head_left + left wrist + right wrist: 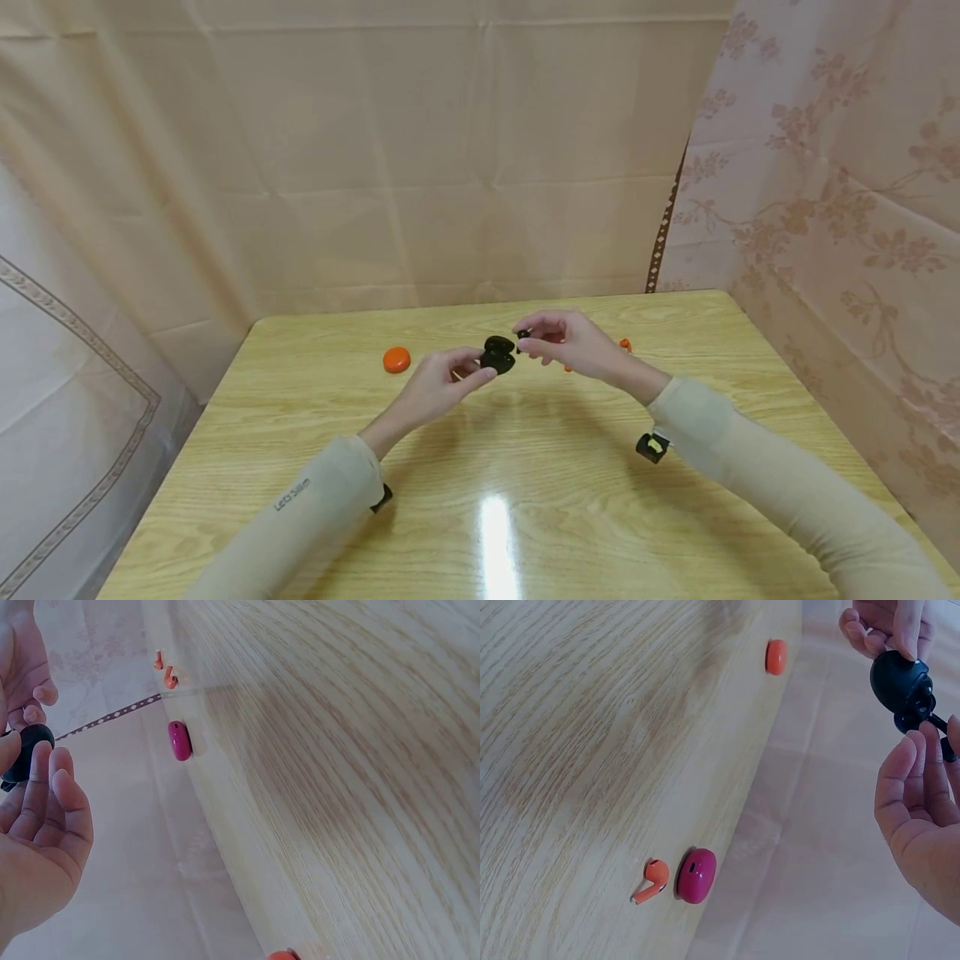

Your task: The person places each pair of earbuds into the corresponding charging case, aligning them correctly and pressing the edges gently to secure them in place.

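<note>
Left hand grips the black case, lid up, above the tabletop, right hand pinches a black earbud beside it; 2 orange earbuds, a magenta case and orange case lie below

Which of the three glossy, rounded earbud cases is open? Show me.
The black rounded case in the left hand: its lid is raised, while the round orange case and oval magenta case sit closed on the wood-grain table.
</note>
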Demonstrator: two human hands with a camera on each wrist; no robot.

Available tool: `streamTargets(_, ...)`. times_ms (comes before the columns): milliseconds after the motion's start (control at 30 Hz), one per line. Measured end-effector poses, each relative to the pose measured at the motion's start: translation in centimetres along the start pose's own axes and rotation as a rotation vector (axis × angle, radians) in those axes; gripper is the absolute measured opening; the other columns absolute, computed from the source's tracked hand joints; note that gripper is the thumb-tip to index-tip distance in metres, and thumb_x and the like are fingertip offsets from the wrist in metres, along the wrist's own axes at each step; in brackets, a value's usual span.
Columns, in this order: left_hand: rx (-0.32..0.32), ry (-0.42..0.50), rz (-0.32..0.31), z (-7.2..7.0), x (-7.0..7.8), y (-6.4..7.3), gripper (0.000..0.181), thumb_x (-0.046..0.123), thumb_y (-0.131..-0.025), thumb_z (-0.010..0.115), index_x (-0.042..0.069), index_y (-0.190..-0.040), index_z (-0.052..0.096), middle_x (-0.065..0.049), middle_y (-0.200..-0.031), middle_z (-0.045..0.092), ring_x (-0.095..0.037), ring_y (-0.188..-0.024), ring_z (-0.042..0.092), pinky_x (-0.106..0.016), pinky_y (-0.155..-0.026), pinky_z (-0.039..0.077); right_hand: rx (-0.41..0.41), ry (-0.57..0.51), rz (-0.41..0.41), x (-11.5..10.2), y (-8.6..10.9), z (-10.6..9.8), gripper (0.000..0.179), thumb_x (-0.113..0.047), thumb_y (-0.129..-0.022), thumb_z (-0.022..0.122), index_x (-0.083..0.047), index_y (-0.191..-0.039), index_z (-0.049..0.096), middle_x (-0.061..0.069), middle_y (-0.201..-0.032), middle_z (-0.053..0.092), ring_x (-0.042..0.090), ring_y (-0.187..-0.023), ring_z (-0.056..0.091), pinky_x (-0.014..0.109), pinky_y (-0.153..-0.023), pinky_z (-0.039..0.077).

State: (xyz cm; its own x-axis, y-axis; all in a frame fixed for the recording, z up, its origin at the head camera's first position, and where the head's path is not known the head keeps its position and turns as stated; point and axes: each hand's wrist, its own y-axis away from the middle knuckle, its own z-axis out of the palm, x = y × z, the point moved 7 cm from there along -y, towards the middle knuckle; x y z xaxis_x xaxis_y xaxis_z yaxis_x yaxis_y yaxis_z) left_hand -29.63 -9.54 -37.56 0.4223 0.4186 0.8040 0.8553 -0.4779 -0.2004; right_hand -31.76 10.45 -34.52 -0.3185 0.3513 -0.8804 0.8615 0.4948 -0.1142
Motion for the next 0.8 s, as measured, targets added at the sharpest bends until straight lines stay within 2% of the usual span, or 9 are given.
streamTargets(133,-0.002,0.022,0.001,0.01,0.15,0.06,0.039,0.034,-0.098,0.07,0.006,-0.125,0.07,0.003,-0.089,0.073,-0.018,-0.076,0.067,-0.033,-0.063,0.055,-0.006,0.001,0.021,0.06,0.07,0.25,0.035,-0.031,-0.1,0.067,-0.012,-0.13,0.066,0.006,-0.098,0.072,0.027,-0.084,0.069,0.033,-0.059,0.054)
streamTargets(200,-0.004,0.036,0.005,0.04,0.23,0.08,0.037,0.034,-0.098,0.07,0.007,-0.124,0.07,0.003,-0.089,0.073,-0.021,-0.076,0.067,-0.034,-0.063,0.054,-0.008,-0.011,0.021,0.1,0.03,0.37,0.036,-0.029,-0.101,0.066,-0.009,-0.131,0.066,0.006,-0.099,0.073,0.026,-0.086,0.069,0.036,-0.061,0.056)
streamTargets(367,-0.01,0.047,0.003,0.09,0.37,0.05,0.036,0.034,-0.099,0.069,0.009,-0.125,0.07,0.003,-0.089,0.073,-0.019,-0.077,0.067,-0.034,-0.065,0.055,-0.013,-0.067,-0.016,-0.11,-0.15,0.59,0.033,-0.02,-0.103,0.063,-0.001,-0.13,0.064,0.011,-0.107,0.073,0.03,-0.092,0.069,0.048,-0.078,0.058)
streamTargets(500,-0.012,0.051,-0.003,0.01,0.55,0.02,0.036,0.034,-0.098,0.069,0.009,-0.125,0.07,0.003,-0.09,0.073,-0.017,-0.077,0.067,-0.034,-0.066,0.055,-0.004,-0.073,-0.017,-0.25,-0.19,0.54,0.033,-0.019,-0.104,0.061,0.0,-0.131,0.064,0.011,-0.107,0.073,0.032,-0.093,0.069,0.049,-0.079,0.058)
streamTargets(700,-0.018,0.066,0.014,0.0,0.74,-0.03,0.035,0.033,-0.098,0.07,0.009,-0.124,0.07,0.001,-0.09,0.074,-0.017,-0.077,0.067,-0.034,-0.068,0.055,-0.006,-0.076,-0.012,-0.44,-0.21,0.5,0.032,-0.021,-0.105,0.06,-0.003,-0.132,0.064,0.018,-0.109,0.071,0.026,-0.092,0.069,0.048,-0.08,0.058)
streamTargets(800,-0.014,0.058,0.02,-0.02,0.77,-0.06,0.035,0.033,-0.098,0.07,0.009,-0.124,0.07,0.002,-0.09,0.073,-0.016,-0.077,0.067,-0.033,-0.068,0.055,-0.005,-0.06,-0.021,-0.51,-0.19,0.38,0.032,-0.022,-0.105,0.059,-0.006,-0.132,0.065,0.016,-0.108,0.071,0.025,-0.091,0.068,0.047,-0.08,0.058)
